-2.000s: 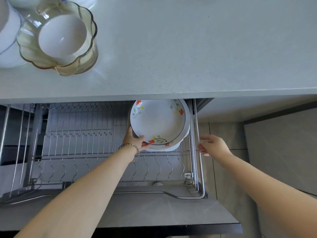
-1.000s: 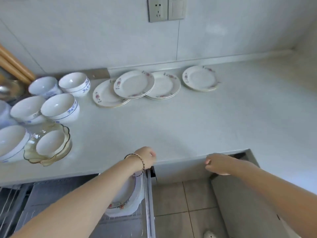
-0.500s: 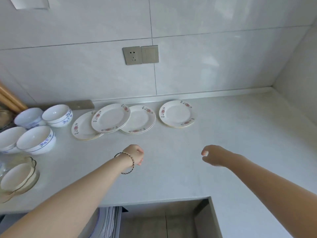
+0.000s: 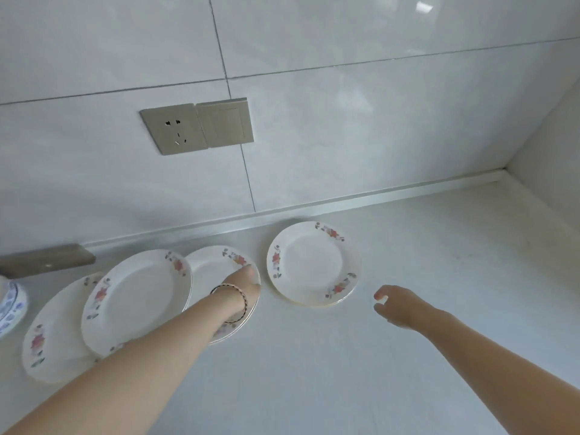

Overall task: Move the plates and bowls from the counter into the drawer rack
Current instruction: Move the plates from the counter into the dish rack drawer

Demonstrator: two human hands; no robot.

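Several white plates with red flower rims lie on the pale counter [image 4: 345, 372] near the wall. A short stack of plates [image 4: 314, 265] sits at the right. The middle plate [image 4: 213, 262] lies under my left hand [image 4: 243, 285], whose fingertips touch its right rim. A tilted plate [image 4: 135, 296] overlaps the middle one and another plate [image 4: 53, 340] at the far left. My right hand [image 4: 392, 304] hovers over bare counter to the right of the stack, fingers relaxed and holding nothing. The drawer rack is out of view.
A blue-patterned bowl [image 4: 9, 306] peeks in at the left edge. The tiled wall carries a socket and switch [image 4: 197, 125]. A side wall closes the counter at the right corner.
My view has risen from the drawer to the counter and wall. My left hand has let go of the plate in the rack and reached forward onto the middle plate; my right hand moved forward too.
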